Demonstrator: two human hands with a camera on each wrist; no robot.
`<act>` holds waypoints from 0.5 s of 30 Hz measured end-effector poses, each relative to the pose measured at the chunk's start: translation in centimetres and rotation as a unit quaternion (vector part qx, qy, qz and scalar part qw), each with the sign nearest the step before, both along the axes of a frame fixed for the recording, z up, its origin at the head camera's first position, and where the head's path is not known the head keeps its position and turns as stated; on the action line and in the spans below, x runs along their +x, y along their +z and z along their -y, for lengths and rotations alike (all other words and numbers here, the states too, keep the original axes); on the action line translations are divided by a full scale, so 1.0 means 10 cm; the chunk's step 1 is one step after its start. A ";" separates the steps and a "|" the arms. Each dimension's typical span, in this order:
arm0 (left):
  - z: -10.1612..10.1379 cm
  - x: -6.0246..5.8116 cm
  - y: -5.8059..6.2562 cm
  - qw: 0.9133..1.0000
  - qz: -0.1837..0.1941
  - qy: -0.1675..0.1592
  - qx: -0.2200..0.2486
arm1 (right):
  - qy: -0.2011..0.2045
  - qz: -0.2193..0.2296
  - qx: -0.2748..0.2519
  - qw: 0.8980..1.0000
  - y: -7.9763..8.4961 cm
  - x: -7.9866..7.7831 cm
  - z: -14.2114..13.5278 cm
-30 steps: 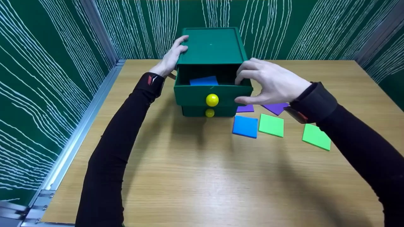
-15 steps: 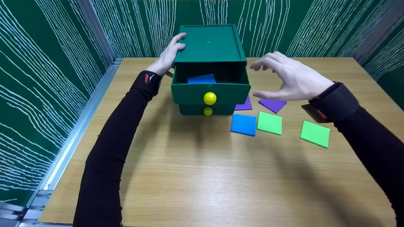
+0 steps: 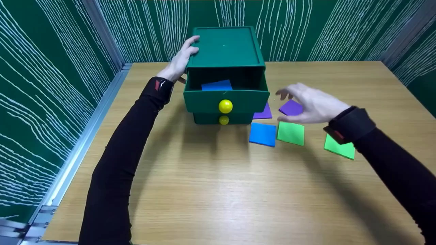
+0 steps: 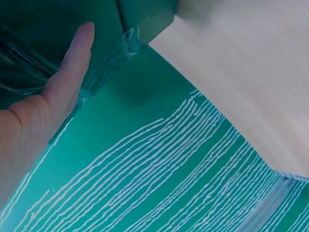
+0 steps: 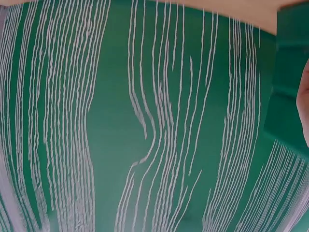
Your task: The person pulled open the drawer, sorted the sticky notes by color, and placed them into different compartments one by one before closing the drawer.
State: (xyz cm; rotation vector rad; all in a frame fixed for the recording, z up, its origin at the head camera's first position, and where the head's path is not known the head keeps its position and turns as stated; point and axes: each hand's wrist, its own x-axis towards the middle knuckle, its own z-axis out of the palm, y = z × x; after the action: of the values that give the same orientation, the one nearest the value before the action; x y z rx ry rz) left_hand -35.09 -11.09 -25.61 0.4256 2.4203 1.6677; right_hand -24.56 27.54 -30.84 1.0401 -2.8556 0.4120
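In the upper centre, our drawer (image 3: 204, 101) shows one blue tile (image 3: 217, 85); five tiles (image 3: 262, 134) lie outside. Left hand (image 3: 179, 63) rests straight-fingered; right hand (image 3: 313, 104) hovers relaxed, empty.

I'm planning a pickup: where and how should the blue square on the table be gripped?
Probably by the near and far edges of the blue square, coming from above: it is thin, lies flat, and a green square sits close beside its right edge.

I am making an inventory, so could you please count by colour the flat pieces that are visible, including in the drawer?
Blue pieces: 2
Light green pieces: 2
Purple pieces: 2
Total: 6 visible
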 end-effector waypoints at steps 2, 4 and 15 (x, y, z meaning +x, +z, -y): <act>0.00 -0.01 -0.01 1.000 -0.011 -0.005 0.007 | -0.003 0.012 0.014 1.000 -0.12 -0.01 0.02; 0.00 -0.02 -0.02 1.000 -0.016 -0.006 0.007 | -0.001 0.021 0.028 0.999 -0.24 -0.02 0.04; 0.00 -0.03 -0.03 1.000 -0.020 -0.007 0.004 | 0.038 0.042 0.104 0.993 -0.78 0.01 0.20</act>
State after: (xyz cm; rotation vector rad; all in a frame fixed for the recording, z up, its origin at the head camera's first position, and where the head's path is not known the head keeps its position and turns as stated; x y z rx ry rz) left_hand -35.37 -11.09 -25.87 0.4790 2.4344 1.6792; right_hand -24.48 25.50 -38.67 1.1940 -2.9927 0.1674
